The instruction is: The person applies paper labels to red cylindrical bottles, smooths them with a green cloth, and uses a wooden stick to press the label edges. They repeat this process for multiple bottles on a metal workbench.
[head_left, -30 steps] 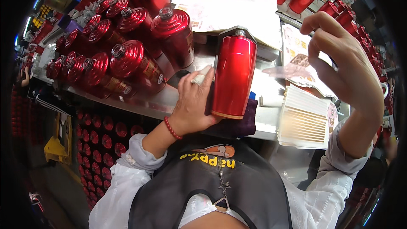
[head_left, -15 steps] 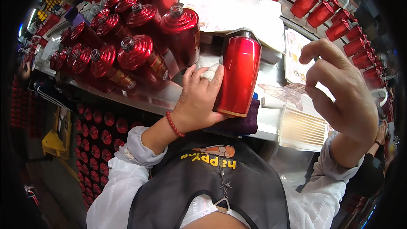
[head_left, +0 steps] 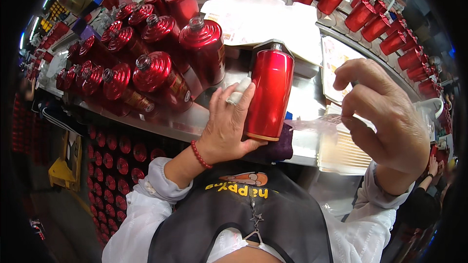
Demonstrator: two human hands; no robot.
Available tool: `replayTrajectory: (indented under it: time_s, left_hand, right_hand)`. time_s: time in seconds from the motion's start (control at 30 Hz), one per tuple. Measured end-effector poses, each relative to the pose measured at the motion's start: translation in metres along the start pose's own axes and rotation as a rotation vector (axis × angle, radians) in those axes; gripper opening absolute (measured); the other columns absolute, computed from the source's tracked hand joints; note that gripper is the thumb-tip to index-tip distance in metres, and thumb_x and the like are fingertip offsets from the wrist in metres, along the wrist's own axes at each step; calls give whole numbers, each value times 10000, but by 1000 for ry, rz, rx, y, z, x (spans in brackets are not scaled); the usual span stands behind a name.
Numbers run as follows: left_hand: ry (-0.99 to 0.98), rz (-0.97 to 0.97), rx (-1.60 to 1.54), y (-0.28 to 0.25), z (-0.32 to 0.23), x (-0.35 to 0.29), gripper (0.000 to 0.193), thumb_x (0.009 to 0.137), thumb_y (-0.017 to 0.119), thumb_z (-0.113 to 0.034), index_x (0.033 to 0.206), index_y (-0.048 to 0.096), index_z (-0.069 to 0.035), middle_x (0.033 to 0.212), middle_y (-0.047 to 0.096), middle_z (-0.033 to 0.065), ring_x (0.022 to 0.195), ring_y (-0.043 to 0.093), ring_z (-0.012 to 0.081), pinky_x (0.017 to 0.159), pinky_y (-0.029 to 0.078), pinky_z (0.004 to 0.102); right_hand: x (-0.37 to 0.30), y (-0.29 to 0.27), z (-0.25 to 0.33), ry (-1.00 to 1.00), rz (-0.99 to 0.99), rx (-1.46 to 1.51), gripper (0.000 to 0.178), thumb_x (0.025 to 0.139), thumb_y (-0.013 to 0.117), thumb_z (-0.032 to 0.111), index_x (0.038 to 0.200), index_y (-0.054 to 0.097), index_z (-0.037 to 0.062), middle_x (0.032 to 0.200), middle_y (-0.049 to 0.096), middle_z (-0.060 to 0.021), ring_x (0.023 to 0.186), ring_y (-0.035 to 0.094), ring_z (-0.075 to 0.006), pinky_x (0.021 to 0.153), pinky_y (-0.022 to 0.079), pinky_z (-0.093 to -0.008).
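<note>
A shiny red bottle [head_left: 270,92] lies tilted, neck away from me, its neck end in a dark angular holder [head_left: 259,52]. My left hand [head_left: 225,119] is closed on the bottle's left side, the thumb near its base; one finger wears a white wrap [head_left: 238,91]. To the right, my right hand [head_left: 387,114] is raised with curled fingers. Between its thumb and fingertip it pinches a thin clear film label [head_left: 316,123]. The film's loose end reaches close to the bottle's lower right side; I cannot tell whether they touch.
Several red bottles [head_left: 156,75] stand crowded on the left of the metal table. White sheets [head_left: 263,17] lie beyond the holder. A striped stack of label strips [head_left: 341,148] sits under my right hand. A curved conveyor [head_left: 336,22] carries more red bottles. Dark purple cloth [head_left: 280,146] lies below the bottle.
The view has shifted slightly. The film's free end hangs lower beside the bottle than before, and my right hand is a little farther left. My left hand still holds the bottle.
</note>
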State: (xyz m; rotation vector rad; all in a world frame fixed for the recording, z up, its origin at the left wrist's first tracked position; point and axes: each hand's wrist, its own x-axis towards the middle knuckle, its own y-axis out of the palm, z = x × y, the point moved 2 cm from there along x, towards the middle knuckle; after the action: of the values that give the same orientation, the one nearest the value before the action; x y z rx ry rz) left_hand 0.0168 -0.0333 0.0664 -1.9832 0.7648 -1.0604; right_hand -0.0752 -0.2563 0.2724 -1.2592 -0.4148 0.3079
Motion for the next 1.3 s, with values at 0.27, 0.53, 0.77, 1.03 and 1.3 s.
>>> replayTrajectory:
  time_s: [0.27,0.53,0.77,1.03,1.3]
  left_hand:
    - [17,78,-184,17,27,-14,1196,827,693,-670,1573,164,101,1537,357,319,1453,307,470,1190,204,586]
    - [36,76,-189,14,30,-12,1162,820,714,-645,1554,223,109,1486,423,304,1460,289,451,1187,208,581]
    - [120,42,-132,8,20,2,1132,799,749,-593,1526,269,129,1404,523,280,1448,309,438,1178,217,572]
    - [39,-182,-444,-12,26,10,679,1019,563,-484,1465,502,24,1504,492,225,1401,415,367,1203,237,478]
    - [65,-156,-225,-3,19,35,538,932,682,-372,1402,636,-113,1499,480,273,1375,422,397,1193,251,477]
  right_hand:
    - [-3,12,-9,-18,-25,96,185,744,628,-80,857,534,32,1068,562,-161,960,570,-348,837,483,-409]
    - [3,20,-10,-81,-49,159,177,737,614,-82,857,534,21,1066,560,-175,973,570,-357,836,488,-410]
    - [20,12,-15,-86,24,236,143,741,614,-61,838,552,23,1035,576,-186,915,624,-339,796,516,-404]
    - [58,102,-73,83,-188,109,133,881,686,27,893,554,19,1015,586,-142,888,604,-329,795,513,-388]
    - [35,136,-54,167,-597,-41,441,820,735,-46,1245,669,54,1253,573,-167,1094,607,-334,916,526,-410]
